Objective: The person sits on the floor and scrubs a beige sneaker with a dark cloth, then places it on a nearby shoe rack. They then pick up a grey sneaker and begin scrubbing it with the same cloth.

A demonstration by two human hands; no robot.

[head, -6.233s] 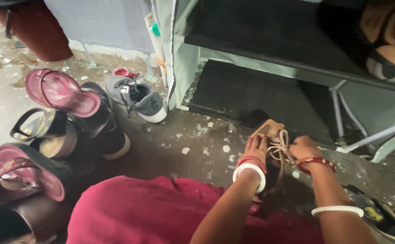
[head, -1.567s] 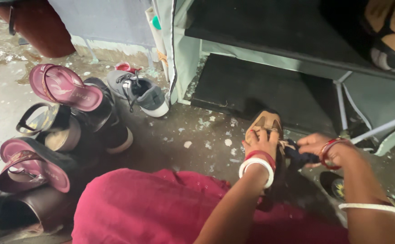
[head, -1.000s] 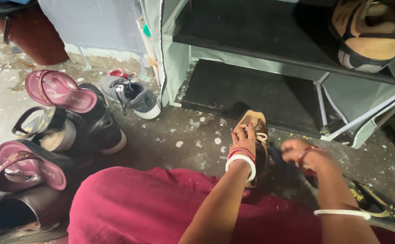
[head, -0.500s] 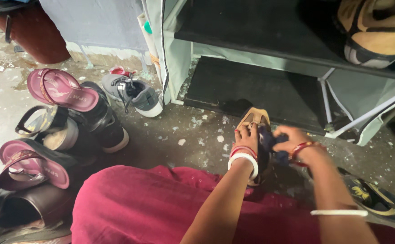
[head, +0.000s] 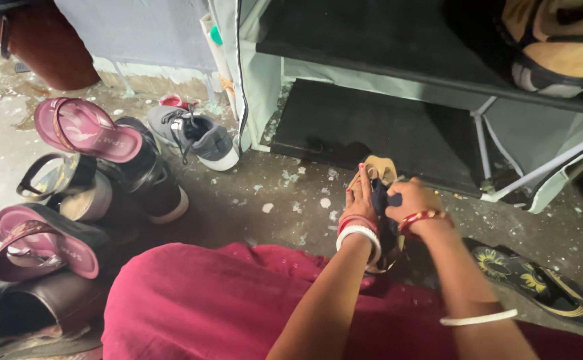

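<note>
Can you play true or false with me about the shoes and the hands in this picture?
1. The left hand steadies a tan lace-up shoe. True.
2. The right hand presses a dark blue cloth on that shoe. True.
3. The grey sneaker with a white sole sits on the rack shelf. False: it lies on the floor beside the rack.
4. The black slipper with yellow flowers is in the left hand. False: it lies on the floor, untouched.
</note>
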